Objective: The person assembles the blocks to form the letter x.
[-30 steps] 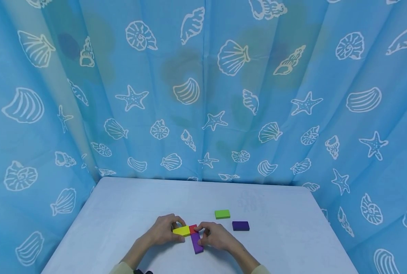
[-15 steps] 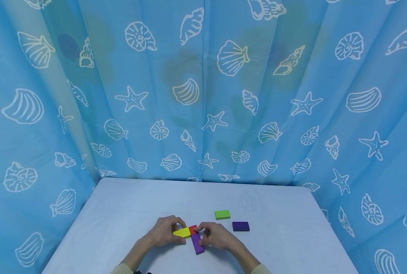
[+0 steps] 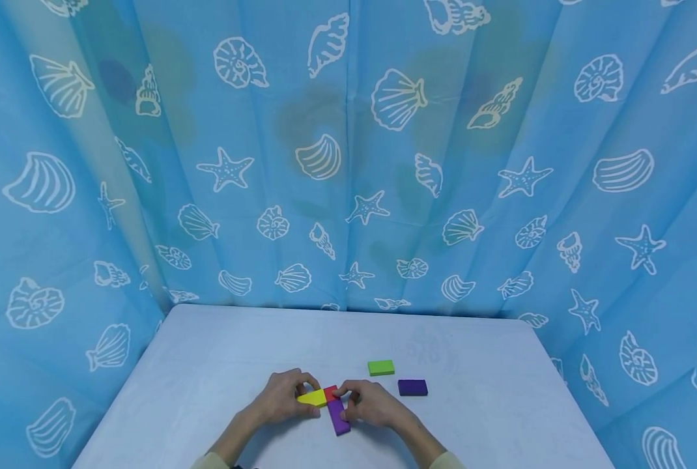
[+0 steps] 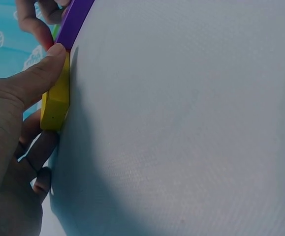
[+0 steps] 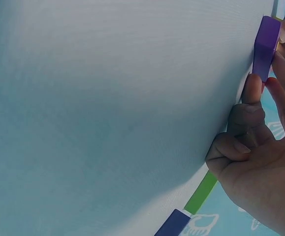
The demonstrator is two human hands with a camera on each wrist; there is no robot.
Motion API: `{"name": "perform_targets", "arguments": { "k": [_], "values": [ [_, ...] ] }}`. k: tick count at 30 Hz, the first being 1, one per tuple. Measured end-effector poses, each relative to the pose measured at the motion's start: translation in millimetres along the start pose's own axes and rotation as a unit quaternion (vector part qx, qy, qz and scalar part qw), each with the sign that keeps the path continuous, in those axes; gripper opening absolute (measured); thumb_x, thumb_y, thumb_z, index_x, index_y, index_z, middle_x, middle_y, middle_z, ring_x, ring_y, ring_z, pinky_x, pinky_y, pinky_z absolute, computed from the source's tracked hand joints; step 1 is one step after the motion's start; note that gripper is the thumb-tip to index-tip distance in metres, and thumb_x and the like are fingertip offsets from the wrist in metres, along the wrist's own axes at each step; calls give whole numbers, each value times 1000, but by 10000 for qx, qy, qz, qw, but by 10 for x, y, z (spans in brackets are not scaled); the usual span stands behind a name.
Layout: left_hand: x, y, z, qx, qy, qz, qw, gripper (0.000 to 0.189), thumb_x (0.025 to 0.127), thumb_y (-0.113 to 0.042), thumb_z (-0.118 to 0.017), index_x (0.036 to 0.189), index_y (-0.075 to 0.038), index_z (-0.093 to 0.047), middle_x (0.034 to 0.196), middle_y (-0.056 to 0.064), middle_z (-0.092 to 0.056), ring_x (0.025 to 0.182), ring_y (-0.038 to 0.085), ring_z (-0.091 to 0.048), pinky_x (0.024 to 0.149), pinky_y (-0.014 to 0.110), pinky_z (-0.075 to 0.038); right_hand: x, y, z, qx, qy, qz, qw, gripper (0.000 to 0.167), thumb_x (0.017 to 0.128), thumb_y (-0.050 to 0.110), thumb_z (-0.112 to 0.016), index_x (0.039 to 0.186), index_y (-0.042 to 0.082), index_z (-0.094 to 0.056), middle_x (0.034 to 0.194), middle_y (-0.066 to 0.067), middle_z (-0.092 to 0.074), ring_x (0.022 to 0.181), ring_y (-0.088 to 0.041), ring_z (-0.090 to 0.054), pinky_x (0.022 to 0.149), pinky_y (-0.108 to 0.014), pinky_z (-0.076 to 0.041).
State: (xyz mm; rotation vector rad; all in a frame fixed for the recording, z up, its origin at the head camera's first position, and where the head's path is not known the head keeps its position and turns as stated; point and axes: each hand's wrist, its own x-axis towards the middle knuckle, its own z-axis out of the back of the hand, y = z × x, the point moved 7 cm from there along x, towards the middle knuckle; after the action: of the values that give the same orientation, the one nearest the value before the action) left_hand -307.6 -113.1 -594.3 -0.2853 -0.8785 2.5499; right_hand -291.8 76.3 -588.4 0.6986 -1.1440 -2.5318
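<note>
In the head view three blocks meet near the table's front. The yellow block (image 3: 312, 398) lies on the left, its right end against the small visible part of a red block (image 3: 329, 392). A purple block (image 3: 339, 420) runs from the red one toward the person. My left hand (image 3: 283, 395) grips the yellow block between thumb and fingers; the left wrist view shows the thumb (image 4: 51, 63) along its side. With curled fingers my right hand (image 3: 376, 404) holds the red and purple blocks, index fingertip on the red, thumb at the purple block's side. Fingers partly hide the red block.
A light green block (image 3: 380, 368) lies behind the right hand. To its right and nearer is a dark purple block (image 3: 412, 387). The white table (image 3: 231, 345) is backed by a blue shell-print curtain (image 3: 348, 247).
The joined yellow, red and purple blocks have shifted very slightly toward the person and right, with both hands keeping their hold. The green and dark purple blocks have stayed put.
</note>
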Motion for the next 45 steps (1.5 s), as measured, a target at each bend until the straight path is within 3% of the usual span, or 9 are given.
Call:
{"name": "perform_targets", "arguments": {
  "k": [19, 28, 35, 45],
  "values": [
    [30, -9, 6, 365, -129, -155, 9991, 42, 80, -57, -78, 112, -31, -70, 87, -15, -57, 79, 5, -52, 81, 41, -38, -14, 21, -9, 11, -74, 42, 10000, 30, 86, 18, -79, 114, 25, -70, 82, 0, -63, 75, -17, -55, 66, -32, -40],
    [38, -43, 39, 96, -183, -275, 9994, 27, 91, -46, -72, 111, -27, -71, 87, -13, -57, 75, 5, -52, 69, 27, -42, 2, -11, -14, -22, -73, -41, 10000, 30, 86, 20, -80, 114, 27, -70, 82, 1, -63, 76, -16, -56, 67, -33, -41],
    [46, -41, 30, 122, -203, -343, 9991, 22, 91, -36, -74, 111, -27, -72, 87, -13, -58, 74, 5, -52, 68, 26, -42, 5, -10, -16, -27, -60, -4, 10000, 30, 86, 20, -80, 113, 27, -70, 82, 1, -63, 75, -16, -56, 66, -32, -41],
    [39, -44, -1, -17, -122, -265, 9996, 21, 91, -36, -74, 110, -28, -72, 86, -12, -57, 73, 6, -51, 67, 25, -41, -12, -12, -23, -83, -70, -35, 9999, 29, 86, 21, -80, 113, 26, -70, 81, 0, -63, 76, -17, -56, 69, -33, -42]
  ]
}}
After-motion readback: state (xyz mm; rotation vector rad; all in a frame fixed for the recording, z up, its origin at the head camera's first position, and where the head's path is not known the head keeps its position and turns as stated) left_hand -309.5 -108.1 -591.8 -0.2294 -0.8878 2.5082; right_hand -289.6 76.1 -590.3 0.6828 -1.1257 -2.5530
